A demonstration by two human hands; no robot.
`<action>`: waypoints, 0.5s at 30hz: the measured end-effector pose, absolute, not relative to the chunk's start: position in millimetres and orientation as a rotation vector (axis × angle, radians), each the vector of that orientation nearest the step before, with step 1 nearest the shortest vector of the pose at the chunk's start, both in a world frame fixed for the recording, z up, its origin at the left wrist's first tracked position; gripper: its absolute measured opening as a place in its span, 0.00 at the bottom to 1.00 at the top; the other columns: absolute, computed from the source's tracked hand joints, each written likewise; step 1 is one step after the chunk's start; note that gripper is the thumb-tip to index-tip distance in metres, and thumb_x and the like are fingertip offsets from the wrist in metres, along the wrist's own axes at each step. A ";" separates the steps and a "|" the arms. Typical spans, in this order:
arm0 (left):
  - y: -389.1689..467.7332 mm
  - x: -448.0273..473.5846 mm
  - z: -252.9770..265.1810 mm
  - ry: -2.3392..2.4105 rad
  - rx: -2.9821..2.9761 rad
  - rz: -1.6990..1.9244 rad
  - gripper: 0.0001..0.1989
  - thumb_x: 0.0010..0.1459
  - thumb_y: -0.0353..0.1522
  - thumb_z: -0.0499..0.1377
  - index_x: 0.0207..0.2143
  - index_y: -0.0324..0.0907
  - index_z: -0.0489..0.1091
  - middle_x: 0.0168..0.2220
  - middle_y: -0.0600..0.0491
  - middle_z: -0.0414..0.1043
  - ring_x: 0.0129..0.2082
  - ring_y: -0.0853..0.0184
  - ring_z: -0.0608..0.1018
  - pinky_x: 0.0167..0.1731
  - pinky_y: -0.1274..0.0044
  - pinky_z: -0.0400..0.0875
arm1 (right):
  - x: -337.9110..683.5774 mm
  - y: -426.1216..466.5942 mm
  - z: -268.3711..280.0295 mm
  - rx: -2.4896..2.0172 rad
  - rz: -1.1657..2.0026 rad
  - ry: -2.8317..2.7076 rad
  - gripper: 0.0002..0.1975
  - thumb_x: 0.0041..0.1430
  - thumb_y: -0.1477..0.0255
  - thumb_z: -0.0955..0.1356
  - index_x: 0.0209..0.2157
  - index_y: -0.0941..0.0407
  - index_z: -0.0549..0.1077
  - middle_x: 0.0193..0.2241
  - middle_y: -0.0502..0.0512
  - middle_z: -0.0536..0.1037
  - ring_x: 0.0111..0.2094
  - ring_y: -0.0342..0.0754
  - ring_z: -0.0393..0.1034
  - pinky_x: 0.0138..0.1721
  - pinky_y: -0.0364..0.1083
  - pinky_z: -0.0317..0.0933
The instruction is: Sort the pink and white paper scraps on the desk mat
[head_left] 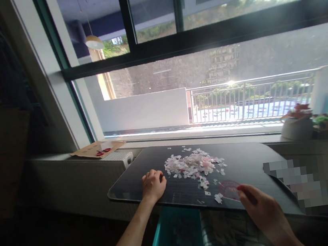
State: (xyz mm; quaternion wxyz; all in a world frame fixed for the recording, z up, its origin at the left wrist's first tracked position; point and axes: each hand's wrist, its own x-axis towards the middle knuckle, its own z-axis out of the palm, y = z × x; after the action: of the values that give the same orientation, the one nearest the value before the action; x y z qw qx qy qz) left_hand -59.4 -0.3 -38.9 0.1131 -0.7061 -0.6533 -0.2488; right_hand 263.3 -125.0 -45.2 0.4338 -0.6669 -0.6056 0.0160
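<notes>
A loose pile of small white paper scraps [192, 163], some with pink patches, lies on the dark tabletop [243, 151]. My right hand [261, 205], at the near edge, pinches a clear half-round protractor [229, 190] with red markings. The protractor is low over the table, beside a few stray scraps; whether it touches the surface I cannot tell. Left of the pile, my left hand [154, 185] rests on the table with its fingers curled in. A dark spot shows between its thumb and forefinger, and what it holds, if anything, is hidden.
Below the near edge stands a teal bin [159, 236], with a patterned bag or cloth [226, 231] beside it. Red-handled scissors [103, 151] lie on brown paper [86, 150] on the sill. A white pot [295, 125] stands right. A pixelated patch covers the table's right end.
</notes>
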 end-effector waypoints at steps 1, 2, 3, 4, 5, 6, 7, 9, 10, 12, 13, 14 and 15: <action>-0.4 -59.4 -38.9 -1.915 -2.069 -0.729 0.10 0.55 0.34 0.52 0.35 0.43 0.72 0.37 0.50 0.71 0.41 0.61 0.72 0.45 0.68 0.61 | 264.6 -126.4 -44.5 -1.691 0.055 -1.498 0.13 0.55 0.62 0.62 0.33 0.52 0.75 0.29 0.51 0.81 0.31 0.50 0.76 0.31 0.43 0.66; -0.5 -59.3 -38.9 -1.916 -2.065 -0.727 0.10 0.55 0.34 0.52 0.35 0.44 0.72 0.37 0.50 0.71 0.41 0.60 0.72 0.45 0.67 0.61 | 265.8 -128.4 -43.5 -1.714 0.073 -1.489 0.13 0.54 0.62 0.62 0.33 0.51 0.75 0.29 0.51 0.81 0.31 0.50 0.76 0.31 0.43 0.66; -0.7 -59.3 -38.7 -1.919 -2.061 -0.725 0.10 0.55 0.34 0.52 0.35 0.44 0.72 0.37 0.50 0.71 0.41 0.60 0.72 0.45 0.67 0.61 | 266.8 -130.5 -42.5 -1.727 0.094 -1.483 0.13 0.54 0.62 0.62 0.33 0.51 0.75 0.29 0.50 0.81 0.31 0.49 0.76 0.31 0.43 0.66; -0.8 -59.3 -38.6 -1.923 -2.058 -0.723 0.10 0.55 0.34 0.52 0.35 0.44 0.72 0.37 0.50 0.71 0.41 0.60 0.72 0.45 0.67 0.61 | 267.3 -132.6 -41.3 -1.729 0.118 -1.483 0.13 0.54 0.62 0.62 0.33 0.51 0.75 0.29 0.50 0.81 0.31 0.49 0.76 0.31 0.43 0.65; -1.0 -59.2 -38.4 -1.926 -2.058 -0.719 0.10 0.55 0.34 0.52 0.35 0.44 0.72 0.38 0.50 0.71 0.42 0.60 0.72 0.45 0.67 0.61 | 267.3 -134.5 -40.2 -1.723 0.140 -1.482 0.13 0.54 0.62 0.61 0.32 0.51 0.75 0.29 0.50 0.81 0.31 0.49 0.76 0.31 0.42 0.65; -1.1 -59.1 -38.2 -1.928 -2.060 -0.716 0.10 0.55 0.34 0.52 0.35 0.44 0.72 0.38 0.50 0.71 0.42 0.60 0.72 0.46 0.67 0.61 | 266.9 -135.8 -39.1 -1.716 0.159 -1.482 0.13 0.54 0.61 0.61 0.32 0.51 0.75 0.29 0.50 0.81 0.30 0.48 0.75 0.31 0.42 0.65; -1.1 -59.1 -38.0 -1.931 -2.061 -0.712 0.10 0.55 0.34 0.52 0.35 0.44 0.72 0.38 0.50 0.71 0.42 0.60 0.72 0.46 0.67 0.61 | 265.9 -136.6 -38.2 -1.711 0.175 -1.483 0.13 0.54 0.61 0.61 0.32 0.51 0.74 0.28 0.50 0.81 0.30 0.48 0.75 0.31 0.42 0.65; -1.1 -59.1 -37.8 -1.935 -2.063 -0.708 0.10 0.55 0.34 0.52 0.35 0.44 0.72 0.38 0.50 0.71 0.42 0.60 0.72 0.46 0.67 0.61 | 262.9 -136.7 -37.0 -1.705 0.201 -1.486 0.13 0.54 0.61 0.61 0.31 0.51 0.74 0.28 0.49 0.80 0.29 0.48 0.75 0.31 0.42 0.65; -1.0 -59.2 -37.7 -1.938 -2.065 -0.709 0.10 0.55 0.34 0.52 0.35 0.44 0.72 0.38 0.50 0.71 0.42 0.60 0.72 0.46 0.67 0.60 | 261.2 -136.2 -36.8 -1.704 0.214 -1.489 0.13 0.54 0.61 0.61 0.31 0.51 0.74 0.27 0.49 0.80 0.29 0.48 0.74 0.31 0.42 0.64; -1.0 -59.3 -37.4 -1.943 -2.066 -0.711 0.10 0.55 0.34 0.52 0.36 0.44 0.72 0.38 0.50 0.71 0.42 0.60 0.72 0.46 0.67 0.60 | 258.2 -135.0 -37.1 -1.690 0.238 -1.506 0.14 0.53 0.61 0.61 0.31 0.52 0.75 0.26 0.49 0.80 0.27 0.48 0.74 0.30 0.42 0.64; -1.1 -59.3 -37.2 -1.944 -2.068 -0.711 0.10 0.55 0.34 0.52 0.36 0.44 0.72 0.38 0.50 0.71 0.42 0.60 0.72 0.46 0.67 0.60 | 257.3 -134.4 -37.5 -1.677 0.249 -1.520 0.14 0.54 0.61 0.61 0.31 0.52 0.75 0.26 0.49 0.80 0.27 0.48 0.74 0.30 0.42 0.64; -1.3 -59.4 -37.0 -1.944 -2.071 -0.711 0.11 0.55 0.34 0.52 0.36 0.44 0.72 0.38 0.50 0.71 0.42 0.60 0.72 0.46 0.67 0.60 | 256.9 -134.0 -38.1 -1.663 0.259 -1.532 0.14 0.54 0.61 0.61 0.31 0.52 0.75 0.25 0.49 0.80 0.27 0.48 0.74 0.30 0.42 0.64; -1.4 -59.4 -36.9 -1.943 -2.073 -0.711 0.11 0.55 0.35 0.52 0.36 0.44 0.72 0.38 0.50 0.71 0.42 0.60 0.72 0.46 0.67 0.60 | 257.0 -133.6 -39.0 -1.650 0.265 -1.538 0.14 0.54 0.61 0.61 0.31 0.52 0.75 0.26 0.49 0.80 0.28 0.48 0.74 0.30 0.42 0.64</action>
State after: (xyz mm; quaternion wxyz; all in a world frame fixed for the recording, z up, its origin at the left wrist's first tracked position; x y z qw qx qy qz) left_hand -59.4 -1.4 -36.9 0.1062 -0.7038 -0.6597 -0.2413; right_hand 257.0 -133.6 -39.0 0.4216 -0.6589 -0.6139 0.1059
